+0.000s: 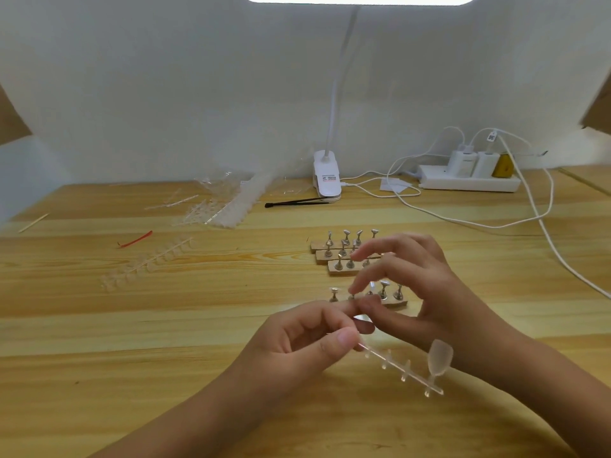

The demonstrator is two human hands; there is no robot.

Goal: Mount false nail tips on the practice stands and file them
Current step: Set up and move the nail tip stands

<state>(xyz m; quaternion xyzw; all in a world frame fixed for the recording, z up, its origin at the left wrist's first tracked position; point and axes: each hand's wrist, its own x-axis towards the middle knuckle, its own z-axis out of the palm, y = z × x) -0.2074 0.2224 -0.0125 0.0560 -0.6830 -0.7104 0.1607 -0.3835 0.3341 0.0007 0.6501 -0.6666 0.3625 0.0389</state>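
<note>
Nail-tip strip (396, 365), one nail tip (439, 357) attached, pinched in left hand (307, 342) fingers. Right hand (420, 292) fingers at its upper end, grip unclear.

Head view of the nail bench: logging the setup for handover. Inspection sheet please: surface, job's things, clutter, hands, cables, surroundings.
Surface: pale wooden plank table.
Job's things: small metal practice stands in rows; clear plastic strip carrying one clear false nail tip.
Clutter: clear empty plastic strips, red plastic sliver, black tweezers.
Hands: left hand pinches the strip; right hand fingertips meet at its upper end, grip unclear.
Cables: white cables loop from white power strip.
Surroundings: white clip-on lamp, white backdrop.
</note>
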